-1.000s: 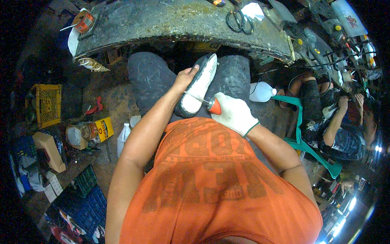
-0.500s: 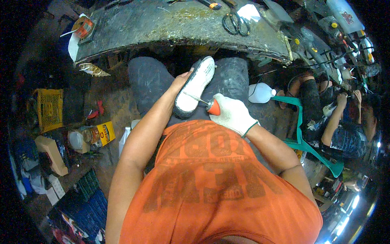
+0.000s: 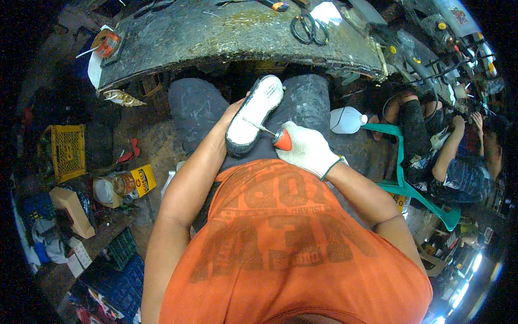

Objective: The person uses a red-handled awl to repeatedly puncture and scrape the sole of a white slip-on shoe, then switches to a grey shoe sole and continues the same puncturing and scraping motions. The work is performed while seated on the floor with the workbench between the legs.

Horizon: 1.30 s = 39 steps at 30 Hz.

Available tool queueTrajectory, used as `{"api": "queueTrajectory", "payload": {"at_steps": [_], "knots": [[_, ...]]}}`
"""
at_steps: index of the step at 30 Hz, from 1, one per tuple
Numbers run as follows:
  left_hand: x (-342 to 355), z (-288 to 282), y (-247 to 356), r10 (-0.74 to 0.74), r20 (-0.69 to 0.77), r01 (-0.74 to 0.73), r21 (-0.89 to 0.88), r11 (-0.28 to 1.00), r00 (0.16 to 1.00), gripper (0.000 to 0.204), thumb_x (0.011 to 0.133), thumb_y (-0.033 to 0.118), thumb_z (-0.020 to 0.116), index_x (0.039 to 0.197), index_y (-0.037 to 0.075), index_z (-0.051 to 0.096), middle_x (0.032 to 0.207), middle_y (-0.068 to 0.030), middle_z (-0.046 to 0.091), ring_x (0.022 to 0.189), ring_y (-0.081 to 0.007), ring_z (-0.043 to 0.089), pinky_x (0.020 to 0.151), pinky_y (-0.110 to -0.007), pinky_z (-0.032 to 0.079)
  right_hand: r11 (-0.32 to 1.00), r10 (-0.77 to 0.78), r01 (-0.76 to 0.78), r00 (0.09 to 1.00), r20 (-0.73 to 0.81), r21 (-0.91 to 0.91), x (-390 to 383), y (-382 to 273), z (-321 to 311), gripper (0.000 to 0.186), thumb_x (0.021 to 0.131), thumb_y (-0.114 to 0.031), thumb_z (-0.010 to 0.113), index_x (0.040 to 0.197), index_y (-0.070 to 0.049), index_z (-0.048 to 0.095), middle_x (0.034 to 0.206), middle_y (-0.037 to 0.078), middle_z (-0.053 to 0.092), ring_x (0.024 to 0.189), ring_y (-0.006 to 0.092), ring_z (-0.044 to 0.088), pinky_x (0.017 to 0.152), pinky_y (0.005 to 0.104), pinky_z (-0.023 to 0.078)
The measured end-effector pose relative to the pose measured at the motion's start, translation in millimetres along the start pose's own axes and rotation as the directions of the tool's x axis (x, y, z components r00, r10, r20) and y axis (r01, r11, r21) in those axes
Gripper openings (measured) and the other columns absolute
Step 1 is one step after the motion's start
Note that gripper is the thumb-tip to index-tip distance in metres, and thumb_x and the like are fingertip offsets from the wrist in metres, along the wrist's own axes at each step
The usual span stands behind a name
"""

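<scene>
A shoe [image 3: 264,98] with a white sole face and a dark rim lies slanted over my lap, its upper end leaning right. My left hand [image 3: 233,114], bare, grips it from the left side; most of the fingers are hidden behind it. In a white knitted glove, my right hand [image 3: 307,149] is closed around the red handle of an awl [image 3: 282,140]. The thin metal shaft reaches left across the lower half of the white face. Whether its tip pierces the surface I cannot tell.
A worn workbench [image 3: 216,40] stands ahead, with black-handled scissors [image 3: 309,29] and an orange-labelled can [image 3: 106,43]. On the right are a white jug [image 3: 347,120], a green plastic frame [image 3: 400,162] and another person [image 3: 467,162]. A yellow crate [image 3: 68,153] stands left.
The shoe has shifted slightly left and turned, so its white face shows more fully. My left fingers are less visible. The awl stays against the white face in my right hand.
</scene>
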<state>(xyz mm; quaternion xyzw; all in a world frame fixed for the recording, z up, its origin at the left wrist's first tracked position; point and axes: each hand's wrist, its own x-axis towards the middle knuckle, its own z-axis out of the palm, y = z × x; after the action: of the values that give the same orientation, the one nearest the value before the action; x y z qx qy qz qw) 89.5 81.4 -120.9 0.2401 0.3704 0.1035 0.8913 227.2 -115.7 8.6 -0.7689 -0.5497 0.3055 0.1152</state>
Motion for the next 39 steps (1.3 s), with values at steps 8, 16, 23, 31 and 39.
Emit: {"api": "queueTrajectory", "payload": {"at_steps": [8, 16, 23, 31, 39], "knots": [[16, -12, -6, 0.008, 0.063, 0.001, -0.144, 0.99, 0.998, 0.042, 0.113, 0.037, 0.065, 0.134, 0.002, 0.072, 0.112, -0.0104, 0.081, 0.092, -0.0194, 0.08, 0.079, -0.034, 0.068, 0.998, -0.057, 0.057, 0.998, 0.009, -0.034, -4, -2, 0, 0.033, 0.093, -0.032, 0.069, 0.111, -0.009, 0.056, 0.099, 0.025, 0.074, 0.089, 0.0496, 0.073, 0.079, 0.0579, 0.059], [31, -11, -11, 0.066, -0.037, -0.066, 0.014, 0.998, 0.997, 0.047, 0.114, 0.043, 0.062, 0.137, 0.003, 0.073, 0.117, -0.0087, 0.081, 0.093, -0.0176, 0.079, 0.078, -0.032, 0.066, 0.999, -0.019, 0.021, 0.999, 0.043, -0.046, -8, -5, 0, 0.035, 0.092, -0.034, 0.07, 0.114, -0.009, 0.057, 0.102, 0.023, 0.074, 0.095, 0.0487, 0.073, 0.082, 0.0563, 0.059], [52, -6, -18, 0.226, -0.151, -0.136, 0.451, 0.882, 0.962, 0.052, 0.114, 0.047, 0.062, 0.118, -0.003, 0.078, 0.098, -0.008, 0.081, 0.08, -0.0147, 0.074, 0.074, -0.032, 0.06, 0.995, -0.093, 0.093, 0.995, -0.023, -0.021, -7, -5, 2, 0.034, 0.093, -0.033, 0.07, 0.116, -0.011, 0.058, 0.103, 0.024, 0.075, 0.092, 0.0482, 0.074, 0.079, 0.0571, 0.059], [48, 8, -20, 0.39, -0.16, -0.178, 0.693, 0.699, 0.907, 0.055, 0.108, 0.049, 0.068, 0.116, -0.004, 0.081, 0.093, -0.0113, 0.081, 0.08, -0.017, 0.074, 0.076, -0.035, 0.057, 0.997, -0.055, 0.053, 0.998, -0.035, -0.051, -2, -6, 7, 0.031, 0.093, -0.029, 0.07, 0.115, -0.011, 0.057, 0.096, 0.024, 0.075, 0.087, 0.0486, 0.074, 0.077, 0.0577, 0.059], [38, 18, -17, 0.386, -0.178, -0.165, 0.69, 0.705, 0.905, 0.057, 0.106, 0.055, 0.069, 0.115, 0.0, 0.08, 0.09, -0.009, 0.081, 0.073, -0.0148, 0.073, 0.068, -0.032, 0.056, 0.995, -0.066, 0.067, 0.997, 0.027, -0.068, -4, -10, -2, 0.032, 0.093, -0.03, 0.071, 0.114, -0.011, 0.057, 0.1, 0.024, 0.074, 0.09, 0.0479, 0.074, 0.078, 0.0573, 0.059]]}}
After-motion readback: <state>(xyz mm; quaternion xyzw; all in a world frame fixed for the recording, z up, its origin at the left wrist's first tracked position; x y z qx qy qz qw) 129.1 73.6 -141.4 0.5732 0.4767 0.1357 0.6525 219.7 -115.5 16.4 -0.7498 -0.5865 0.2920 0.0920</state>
